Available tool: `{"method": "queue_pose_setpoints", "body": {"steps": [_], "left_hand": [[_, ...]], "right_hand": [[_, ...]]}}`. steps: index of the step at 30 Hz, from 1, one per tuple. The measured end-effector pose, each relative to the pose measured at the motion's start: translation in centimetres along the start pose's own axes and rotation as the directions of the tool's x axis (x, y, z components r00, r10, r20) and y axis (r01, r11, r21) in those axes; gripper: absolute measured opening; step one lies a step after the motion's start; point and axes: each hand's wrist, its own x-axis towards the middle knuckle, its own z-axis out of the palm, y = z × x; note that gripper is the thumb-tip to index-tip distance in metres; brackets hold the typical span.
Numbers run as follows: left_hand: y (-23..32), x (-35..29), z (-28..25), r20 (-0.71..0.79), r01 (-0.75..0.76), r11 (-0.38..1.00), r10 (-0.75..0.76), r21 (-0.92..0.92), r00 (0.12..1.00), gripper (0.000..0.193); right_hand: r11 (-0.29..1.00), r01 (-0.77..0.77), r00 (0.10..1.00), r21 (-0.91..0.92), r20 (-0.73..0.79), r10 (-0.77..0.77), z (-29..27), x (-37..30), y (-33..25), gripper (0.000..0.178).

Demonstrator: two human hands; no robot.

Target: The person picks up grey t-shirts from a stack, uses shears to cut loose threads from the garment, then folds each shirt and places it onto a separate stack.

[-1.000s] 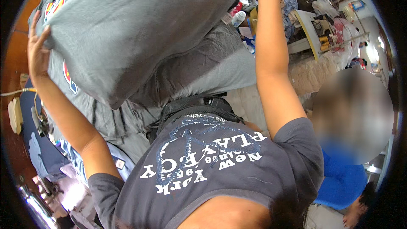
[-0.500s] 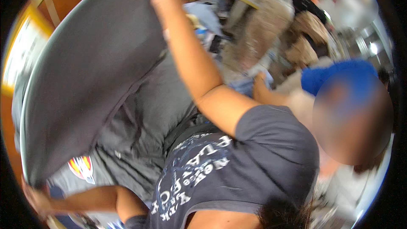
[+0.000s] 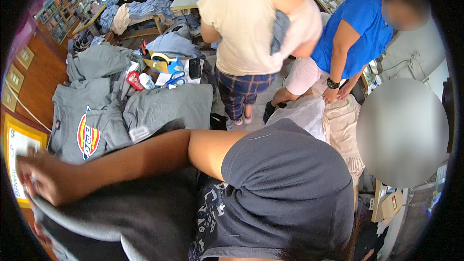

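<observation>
My right arm reaches across the view to the left side. My right hand point(image 3: 53, 179), slightly blurred, has its fingers curled at the pale edge of a dark cloth piece point(image 3: 145, 212). That cloth, nearly black with a light-grey rim, spreads below my forearm and against my dark shirt. At the lower left rim, part of my left hand point(image 3: 42, 236) shows, fingers closed at the cloth's edge; the cloth hides the rest of it. Beyond my forearm lies a grey T-shirt point(image 3: 104, 111) with a red and yellow print, beside another folded grey garment point(image 3: 169, 108).
Past the grey clothes stands a small box point(image 3: 162, 63) with tape and blue scissors point(image 3: 175, 78). One person in a cream top point(image 3: 256, 29) stands ahead; another in a blue shirt point(image 3: 345, 29) bends over white plastic and beige cloth point(image 3: 340, 121). Garment piles point(image 3: 145, 9) cover tables behind.
My right hand has come down from the top to the left side, and the cloth, stretched wide before, now hangs lower. The view has turned, bringing two people and the grey T-shirts into sight.
</observation>
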Motion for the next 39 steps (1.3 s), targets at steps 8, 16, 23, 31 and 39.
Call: {"method": "queue_pose_setpoints", "body": {"steps": [8,16,23,31,39], "left_hand": [[1.8,-3.9,4.6,0.186,0.045,0.995,-0.028,-0.086,0.982,0.034],[4.8,-6.8,8.8,0.254,0.078,0.987,-0.04,-0.141,0.966,0.036],[5.8,-2.5,8.4,-0.025,0.004,0.999,-0.005,-0.047,1.0,0.038],[11.9,4.8,6.6,-0.211,-0.313,0.909,0.375,0.274,0.903,0.054],[11.9,3.2,19.4,0.698,-0.155,0.894,0.428,-0.42,0.574,0.053]], "right_hand": [[0.976,-0.218,0.947,-0.013,0.237,0.215,-3.3,1.3,-0.9,0.003],[0.991,0.081,0.867,-0.106,0.498,-0.017,-12.3,2.6,-6.8,0.036],[0.872,-0.053,0.583,-0.487,0.694,0.423,-22.4,0.3,-8.1,0.054],[0.777,-0.251,0.529,-0.577,0.59,0.61,-29.7,3.7,-11.1,0.035],[0.687,-0.316,0.756,-0.654,0.263,0.599,-37.1,11.2,-2.0,0.022]]}}
